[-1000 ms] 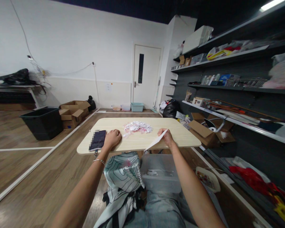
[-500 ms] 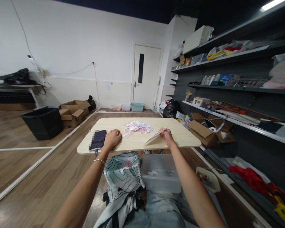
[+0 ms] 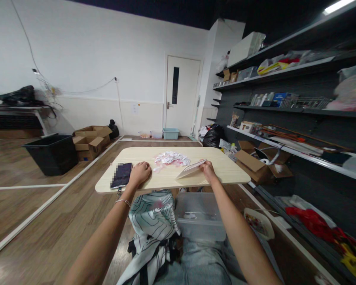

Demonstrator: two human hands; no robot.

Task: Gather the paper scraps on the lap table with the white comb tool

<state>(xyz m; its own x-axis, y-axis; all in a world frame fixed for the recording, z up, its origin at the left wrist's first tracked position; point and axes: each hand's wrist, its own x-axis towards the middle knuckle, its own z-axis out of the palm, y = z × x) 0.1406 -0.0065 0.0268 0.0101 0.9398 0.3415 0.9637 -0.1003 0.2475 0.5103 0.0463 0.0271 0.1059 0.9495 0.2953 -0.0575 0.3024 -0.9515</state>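
Observation:
On a pale wooden table point(image 3: 163, 182), my left hand point(image 3: 141, 172) rests palm down just right of a dark phone point(image 3: 121, 175). Its fingers look loosely bent on the tabletop, and I see nothing held in them. At the right, my right hand point(image 3: 208, 171) pinches the far right corner of a thin card with a striped face point(image 3: 190, 169). The card is tilted, its lower left edge at or close to the tabletop. Beyond and between my hands lies a heap of small white and pinkish paper-like pieces point(image 3: 171, 158).
A translucent plastic box point(image 3: 200, 229) and a patterned cloth point(image 3: 152, 213) are at my lap, below the table edge. On the floor stand a black bin point(image 3: 52, 156) and open cardboard boxes point(image 3: 90, 147). Loaded shelves point(image 3: 302, 109) line the right wall.
The card in my right hand has turned so that its striped face shows more, and its lower edge has shifted slightly left. My left hand stays in place beside the phone.

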